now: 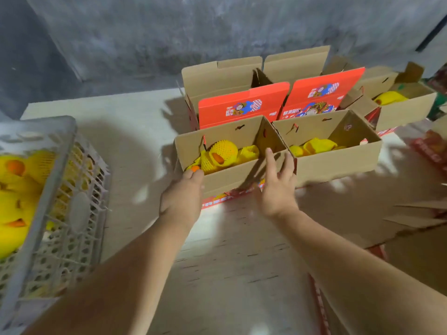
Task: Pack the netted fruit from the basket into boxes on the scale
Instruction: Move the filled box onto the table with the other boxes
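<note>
A netted fruit (194,168) is apparently gripped by the left hand (182,194) at the near box (227,176), while the right hand (278,187) is held spread, grasping nothing.

Bare forearms, no sleeves/gloves, both grips (183,199) (278,189).

Both my bare forearms reach forward from the near edge, converging toward the middle. My left hand (182,197) is turned back-up, wrist straight, fingers curled down and away from me; the fingertips are mostly hidden, so I cannot tell for sure whether they pinch anything. My right hand (278,187) sits just right of it, a little apart, palm turned left and slightly down, fingers spread and nearly straight, pointing far, thumb out to the left. It holds nothing. The right forearm comes in at a steeper angle from the near right corner.
</note>
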The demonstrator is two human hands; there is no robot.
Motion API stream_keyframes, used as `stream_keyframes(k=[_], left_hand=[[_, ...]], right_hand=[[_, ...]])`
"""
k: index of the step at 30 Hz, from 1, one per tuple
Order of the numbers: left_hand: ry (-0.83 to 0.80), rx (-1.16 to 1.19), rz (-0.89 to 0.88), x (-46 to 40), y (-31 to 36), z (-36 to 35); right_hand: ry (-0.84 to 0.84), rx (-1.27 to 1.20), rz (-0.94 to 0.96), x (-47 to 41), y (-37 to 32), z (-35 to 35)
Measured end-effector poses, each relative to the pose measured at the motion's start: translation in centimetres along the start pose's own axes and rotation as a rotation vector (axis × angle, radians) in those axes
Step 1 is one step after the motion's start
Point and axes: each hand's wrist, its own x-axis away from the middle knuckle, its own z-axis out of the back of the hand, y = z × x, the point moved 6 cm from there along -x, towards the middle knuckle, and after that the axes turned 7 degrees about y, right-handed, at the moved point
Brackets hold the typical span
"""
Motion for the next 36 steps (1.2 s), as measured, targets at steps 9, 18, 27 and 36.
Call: stream_keyframes(k=[9,18,27,36], left_hand=[[-0.046,-0.019,-0.036,1.1,0.0,-0.6],[-0.180,-0.112,-0.097,10.8,-3.2,-1.2],[-0.246,-0.066,-0.144,21.5,-6.5,0.8],[-0.245,-0.027,-0.179,29.9,-8.0,2.1]], right_hand=[[0.038,0.284,0.127,-1.8,-0.1,0.9],[-0.169,0.385,0.239,10.3,-0.5,-1.0],[-0.290,0.392,0.208,20.7,-3.2,-0.7],[-0.360,0.323,0.135,29.1,-4.7,1.3]])
